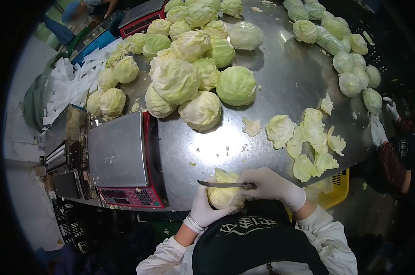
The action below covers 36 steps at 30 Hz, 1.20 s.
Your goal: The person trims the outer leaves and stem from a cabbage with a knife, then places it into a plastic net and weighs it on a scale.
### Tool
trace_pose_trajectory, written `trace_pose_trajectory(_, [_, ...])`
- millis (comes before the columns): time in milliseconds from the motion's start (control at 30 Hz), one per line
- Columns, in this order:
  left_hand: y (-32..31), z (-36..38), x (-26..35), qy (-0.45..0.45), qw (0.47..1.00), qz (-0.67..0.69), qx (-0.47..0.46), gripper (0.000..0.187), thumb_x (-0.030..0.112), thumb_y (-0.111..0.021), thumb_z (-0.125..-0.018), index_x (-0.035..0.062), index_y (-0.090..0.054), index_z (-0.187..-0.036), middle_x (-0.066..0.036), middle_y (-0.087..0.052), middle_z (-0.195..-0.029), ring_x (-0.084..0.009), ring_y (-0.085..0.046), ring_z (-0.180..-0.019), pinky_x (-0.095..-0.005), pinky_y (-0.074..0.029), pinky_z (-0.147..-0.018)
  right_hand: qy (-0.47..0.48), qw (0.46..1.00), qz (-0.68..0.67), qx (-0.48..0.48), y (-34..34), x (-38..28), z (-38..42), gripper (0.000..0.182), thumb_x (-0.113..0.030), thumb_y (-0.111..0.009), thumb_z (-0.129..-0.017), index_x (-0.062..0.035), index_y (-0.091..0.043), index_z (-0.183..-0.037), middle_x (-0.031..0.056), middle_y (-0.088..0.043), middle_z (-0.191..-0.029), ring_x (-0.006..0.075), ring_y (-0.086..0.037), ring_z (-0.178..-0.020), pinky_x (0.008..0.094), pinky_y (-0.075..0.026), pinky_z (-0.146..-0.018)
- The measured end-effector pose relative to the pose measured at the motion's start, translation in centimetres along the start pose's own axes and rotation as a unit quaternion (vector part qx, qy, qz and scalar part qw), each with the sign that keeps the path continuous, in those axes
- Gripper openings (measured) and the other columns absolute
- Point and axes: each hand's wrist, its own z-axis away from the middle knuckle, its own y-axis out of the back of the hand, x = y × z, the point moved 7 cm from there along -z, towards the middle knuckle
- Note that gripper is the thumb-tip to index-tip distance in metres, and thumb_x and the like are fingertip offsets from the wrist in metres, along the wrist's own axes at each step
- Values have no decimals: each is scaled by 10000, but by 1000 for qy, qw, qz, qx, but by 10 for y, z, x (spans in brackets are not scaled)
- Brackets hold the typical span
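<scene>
A pale cabbage (223, 198) is held close to my body at the table's front edge. My left hand (206, 206), in a white glove, cups it from the left and below. The gloved right hand (267, 184) is closed round the handle of a knife (223, 184), whose curved blade points left across the cabbage. Small leaf scraps lie on the metal table (189, 142) beyond it. To the right are loose torn cabbage leaves (312, 133). A large pile of cabbages (176, 80) stands further back.
A red scale (118, 149) is at the left, near white strips (74, 82). Wrapped cabbages (352, 75) line the right edge, where a co-worker's gloved hand (377, 130) touches one. A yellow basket (338, 189) sits below the table's right front. Another person (76, 13) is at the back left.
</scene>
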Motion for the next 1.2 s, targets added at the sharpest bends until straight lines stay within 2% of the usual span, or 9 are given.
trace_pose_trajectory(133, [7,-4,2,22,999,-12,-34,1094,360,-975,-642,-4,-345,-1459,-239,-525,-1354,-318,-551,-1270,-427,-441,-1101,-12,996,6,93,9,27,-2,168,-129,-702,-838,-26,-696,-971,138,-673,-849,313,-666,-784,388,-526,-721])
trace_pose_trajectory(300, [20,4,-6,45,998,37,-11,1117,311,-980,-625,-9,-329,-1475,-208,-516,-1361,-297,-522,-1306,-412,-415,-1125,-215,907,56,358,59,121,27,207,-155,-697,-858,-35,-698,-1028,152,-692,-914,250,-680,-803,361,-534,-674])
trace_pose_trajectory(433, [15,5,-6,79,995,49,-24,1129,300,-980,-617,-1,-334,-1493,-191,-488,-1394,-318,-496,-1331,-425,-401,-1138,-123,942,-10,312,54,65,23,346,-163,-731,-891,-27,-660,-1201,110,-646,-1099,144,-586,-854,288,-492,-747])
trace_pose_trajectory(633, [3,-14,18,10,1000,-20,-6,1121,342,-981,-617,1,-363,-1488,-191,-495,-1386,-333,-511,-1302,-434,-423,-1111,-83,992,-51,78,-11,41,-6,291,-183,-758,-893,16,-640,-1071,49,-648,-952,119,-565,-781,268,-479,-711])
trace_pose_trajectory(767, [-4,-8,-16,27,998,61,21,1038,286,-982,-636,4,-395,-1445,-146,-527,-1320,-276,-536,-1241,-397,-443,-1083,-95,980,-121,123,-5,27,2,301,-252,-772,-908,-6,-660,-1041,53,-645,-853,112,-602,-764,271,-492,-659])
trace_pose_trajectory(867, [-9,-11,-16,70,988,138,5,979,251,-980,-650,7,-413,-1409,-127,-517,-1322,-234,-538,-1221,-372,-473,-1044,-128,851,-423,284,35,21,36,203,-129,-732,-929,-36,-651,-1091,-14,-619,-809,41,-565,-746,192,-453,-649])
trace_pose_trajectory(1067, [-8,-26,2,149,968,188,75,956,228,-957,-689,30,-415,-1451,-140,-528,-1293,-221,-549,-1196,-361,-512,-970,-148,914,-211,314,45,38,57,356,-101,-640,-972,-6,-557,-1304,4,-601,-827,54,-510,-557,205,-410,-508])
trace_pose_trajectory(1133, [-9,-36,8,167,960,213,75,939,230,-947,-697,40,-433,-1459,-148,-533,-1270,-241,-554,-1185,-375,-507,-971,-112,953,-185,211,14,27,57,437,-110,-580,-1012,-16,-506,-1433,101,-623,-1121,149,-643,-825,259,-515,-722])
trace_pose_trajectory(1200, [-20,-55,35,-9,995,-94,-29,899,274,-934,-695,74,-490,-1450,-162,-516,-1252,-287,-570,-1141,-383,-473,-1005,-85,955,-100,267,6,40,60,437,-126,-553,-1029,-6,-492,-1445,137,-592,-1230,207,-627,-995,305,-498,-861])
